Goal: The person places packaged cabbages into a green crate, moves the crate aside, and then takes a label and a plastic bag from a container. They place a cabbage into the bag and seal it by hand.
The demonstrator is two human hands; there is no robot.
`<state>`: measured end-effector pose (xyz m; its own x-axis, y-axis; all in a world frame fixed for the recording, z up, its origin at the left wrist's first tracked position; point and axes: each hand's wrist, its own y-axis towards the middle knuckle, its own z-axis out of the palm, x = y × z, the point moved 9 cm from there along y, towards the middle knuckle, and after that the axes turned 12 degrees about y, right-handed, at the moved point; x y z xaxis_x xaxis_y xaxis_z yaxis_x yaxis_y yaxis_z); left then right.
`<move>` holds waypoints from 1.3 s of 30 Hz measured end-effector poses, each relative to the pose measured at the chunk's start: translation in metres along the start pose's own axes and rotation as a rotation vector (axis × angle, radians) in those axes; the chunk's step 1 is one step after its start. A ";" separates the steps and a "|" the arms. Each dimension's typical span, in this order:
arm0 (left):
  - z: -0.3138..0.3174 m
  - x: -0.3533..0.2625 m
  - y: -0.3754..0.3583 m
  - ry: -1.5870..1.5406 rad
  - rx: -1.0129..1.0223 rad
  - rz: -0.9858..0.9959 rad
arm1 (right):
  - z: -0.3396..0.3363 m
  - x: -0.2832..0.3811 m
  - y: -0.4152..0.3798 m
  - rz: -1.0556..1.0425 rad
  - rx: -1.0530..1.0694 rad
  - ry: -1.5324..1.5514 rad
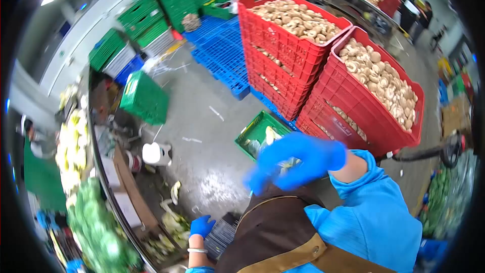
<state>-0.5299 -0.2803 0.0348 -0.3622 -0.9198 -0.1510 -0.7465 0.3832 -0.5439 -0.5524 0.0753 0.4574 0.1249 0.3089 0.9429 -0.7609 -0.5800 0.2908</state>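
Observation:
My right hand (300, 161), in a blue glove, is raised in front of my body and smeared by motion. Its fingers curve downward, and I cannot tell whether anything is in them. Behind it on the floor, partly covered by the hand, sits a green crate (245, 135) with pale leafy pieces and clear plastic inside. Low in the view, my left hand (202, 226) wears a blue glove with its fingers apart, beside a dark ribbed crate-like thing (222, 235). A light band circles that wrist. Leafy trimmings (177, 222) lie close to its left.
Stacked red crates (283, 58) full of mushrooms (298, 17) stand ahead and right on blue pallets (217, 45). A workbench edge (103, 167) runs along the left, bearing cabbages (96, 222). A green crate (144, 98) and a white container (156, 154) stand on the floor.

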 end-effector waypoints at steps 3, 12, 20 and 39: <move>-0.125 0.005 0.081 -0.142 -0.238 0.110 | -0.101 -0.144 0.028 0.210 -0.471 -0.028; -0.345 0.046 0.243 -0.496 -0.527 0.136 | -0.263 -0.387 0.231 0.438 -0.772 0.955; -0.519 0.107 0.380 -0.521 -0.751 0.169 | -0.308 -0.401 0.467 0.470 -0.585 0.792; -0.632 0.620 0.789 -0.641 -0.377 -0.438 | -0.624 -0.501 0.819 0.822 -0.712 0.151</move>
<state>-1.6959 -0.4950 0.0336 0.3018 -0.8178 -0.4900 -0.9218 -0.1193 -0.3687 -1.6352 -0.0838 0.1217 -0.6309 0.1442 0.7623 -0.7757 -0.0983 -0.6234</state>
